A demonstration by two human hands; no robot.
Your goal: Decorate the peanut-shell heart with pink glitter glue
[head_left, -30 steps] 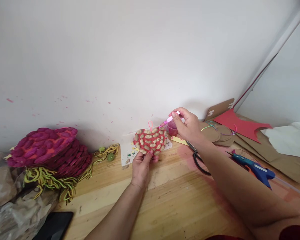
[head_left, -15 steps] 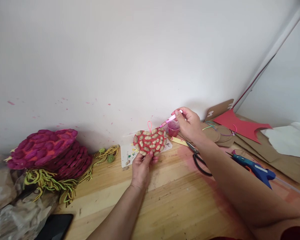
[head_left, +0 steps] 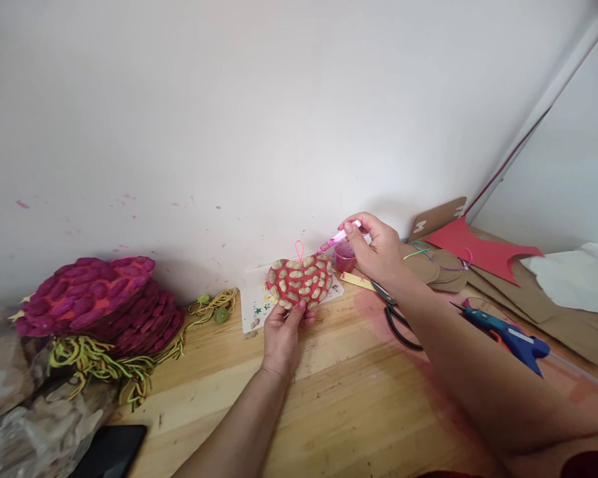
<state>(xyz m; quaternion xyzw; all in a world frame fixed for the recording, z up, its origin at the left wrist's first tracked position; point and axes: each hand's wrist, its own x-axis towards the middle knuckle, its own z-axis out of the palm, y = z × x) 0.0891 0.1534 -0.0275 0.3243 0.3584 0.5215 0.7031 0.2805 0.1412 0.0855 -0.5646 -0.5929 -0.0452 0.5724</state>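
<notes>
1. Pinching the peanut-covered piece [head_left: 294, 273] by its lower edge above the counter [head_left: 329, 392], the left hand [head_left: 282, 332] apparently leaves its front clear.
2. Gripping a brush [head_left: 339, 237], the right hand [head_left: 375, 247] angles it toward the upper edge; a pink cup [head_left: 345, 259] stands near, likely for short reach.

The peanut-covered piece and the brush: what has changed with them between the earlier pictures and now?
Nothing clearly changed; nothing was taken hold of or let go. The left hand still holds the peanut-covered piece by its lower edge; the right hand still holds the brush, tip near the upper edge.
</notes>
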